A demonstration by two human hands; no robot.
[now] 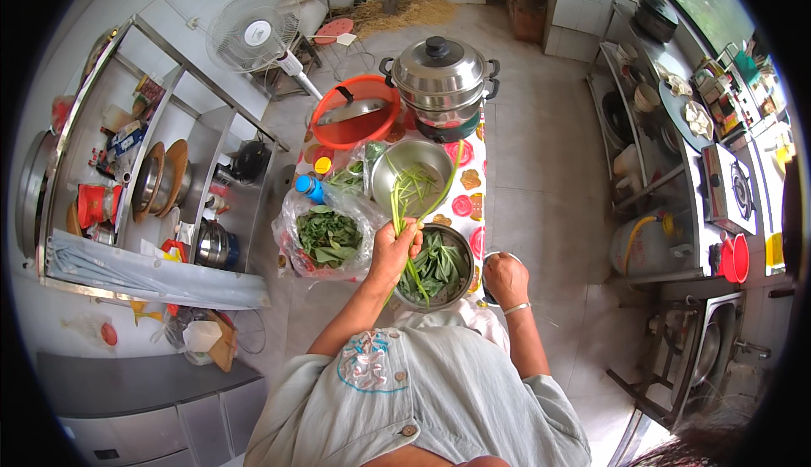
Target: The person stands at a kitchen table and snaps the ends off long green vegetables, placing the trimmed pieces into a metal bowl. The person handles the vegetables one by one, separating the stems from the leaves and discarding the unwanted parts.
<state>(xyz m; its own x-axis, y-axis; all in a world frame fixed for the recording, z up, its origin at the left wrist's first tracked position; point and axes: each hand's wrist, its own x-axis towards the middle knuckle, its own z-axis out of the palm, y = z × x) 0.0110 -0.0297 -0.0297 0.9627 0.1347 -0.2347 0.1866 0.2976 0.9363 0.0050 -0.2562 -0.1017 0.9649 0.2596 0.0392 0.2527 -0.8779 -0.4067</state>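
Note:
My left hand (395,252) is closed round a small bunch of long green stems (400,205). The stems reach up over a steel bowl (378,181) that has cut green stems (414,187) inside. Below the fist, their lower ends hang over a metal pot (467,252) with loose green leaves (439,268) in it. My right hand (507,279) is lower, beyond the table's right edge, with its fingers curled down beside a pale curved rim; what it grips is hidden. Left of my left hand, a clear plastic bag (285,235) holds more leafy greens (328,236).
A patterned cloth covers the table (473,181). On it stand a lidded steamer pot (439,78), an orange basin (372,133) and a blue-capped bottle (309,187). Metal shelves (190,121) and a standing fan (256,32) are left; a counter with a gas stove (731,188) is right.

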